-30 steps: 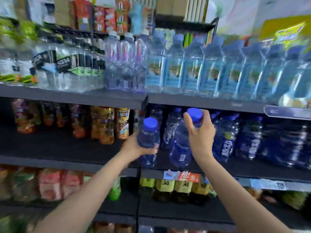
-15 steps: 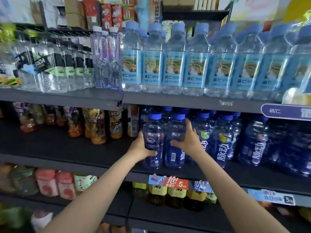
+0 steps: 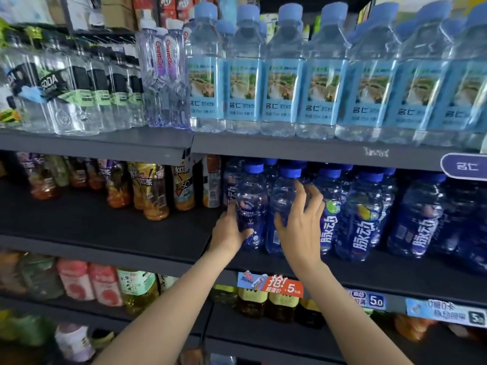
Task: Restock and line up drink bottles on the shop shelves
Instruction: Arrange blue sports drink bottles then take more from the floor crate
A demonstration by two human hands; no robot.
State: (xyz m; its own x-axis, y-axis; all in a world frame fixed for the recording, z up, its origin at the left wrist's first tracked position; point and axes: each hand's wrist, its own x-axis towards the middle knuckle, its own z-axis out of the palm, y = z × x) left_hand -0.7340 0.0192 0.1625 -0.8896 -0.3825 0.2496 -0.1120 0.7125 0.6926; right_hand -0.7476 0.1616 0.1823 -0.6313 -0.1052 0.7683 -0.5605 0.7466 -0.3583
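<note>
Head view, looking at shop shelving. Middle shelf (image 3: 110,227), dark and matte, runs across centre frame. Two blue-capped dark blue bottles stand upright at its front edge, just past centre toward 3 o'clock, touching side by side.

Left hand (image 3: 229,233) grips the left blue bottle (image 3: 250,204) low on its body; thumb lies across the front of the label, remaining fingers wrapped round the far side and mostly hidden. Bottle base sits on the shelf.

Right hand (image 3: 297,227) is at the right blue bottle (image 3: 283,196); thumb presses the lower front, the other fingers are spread and slightly bent, tips near the bottle's shoulder. Cannot tell whether those fingertips touch the plastic.

At 3 o'clock from the hands, a row of matching blue bottles (image 3: 361,214) with white lettering fills the same shelf, several deep. At 9 o'clock on that shelf, tea and juice bottles (image 3: 152,191) stand set back, with bare shelf in front of them.

Upper shelf, 12 o'clock: light-blue water bottles (image 3: 282,83) in a tight front row; at 10 o'clock, clear soda bottles (image 3: 76,88) with black labels, and two slim clear bottles (image 3: 164,75) between the groups.

Price tags (image 3: 271,284) hang on the shelf lip at 6 o'clock. Lower shelf holds yellow-labelled and pink-labelled bottles, blurred.
</note>
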